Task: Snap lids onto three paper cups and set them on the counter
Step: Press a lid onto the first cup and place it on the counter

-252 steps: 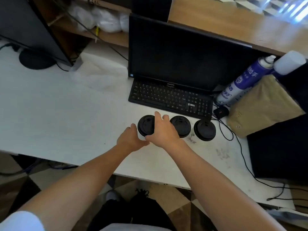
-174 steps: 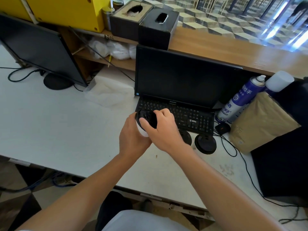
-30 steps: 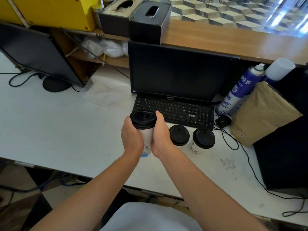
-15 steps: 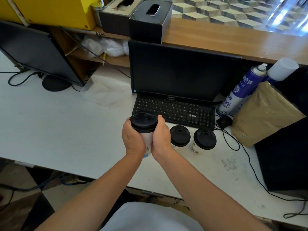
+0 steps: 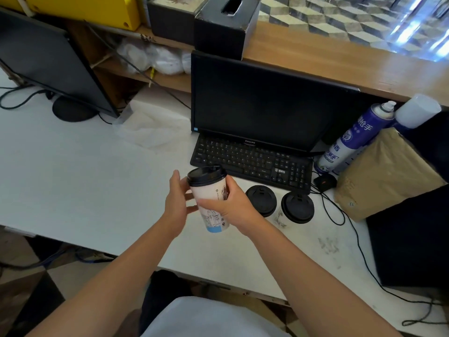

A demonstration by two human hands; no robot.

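A white paper cup (image 5: 211, 194) with a black lid (image 5: 206, 175) on top is held above the white desk, tilted a little to the left. My right hand (image 5: 230, 207) grips its side. My left hand (image 5: 177, 203) is just left of the cup, fingers spread, only its fingertips near the cup wall. To the right stand two more paper cups with black lids (image 5: 261, 200) (image 5: 297, 207), in front of the keyboard. Their white bodies are mostly hidden under the lids.
A black keyboard (image 5: 250, 162) and monitor (image 5: 267, 103) stand behind the cups. A blue spray can (image 5: 352, 139), a brown paper package (image 5: 384, 173) and a black box (image 5: 413, 234) are at the right. Cables (image 5: 340, 215) trail there. A wooden counter (image 5: 340, 59) runs behind.
My left hand has loosened from the cup and opened beside it. My right hand has shifted round the cup's front and now holds it alone, slightly tilted.
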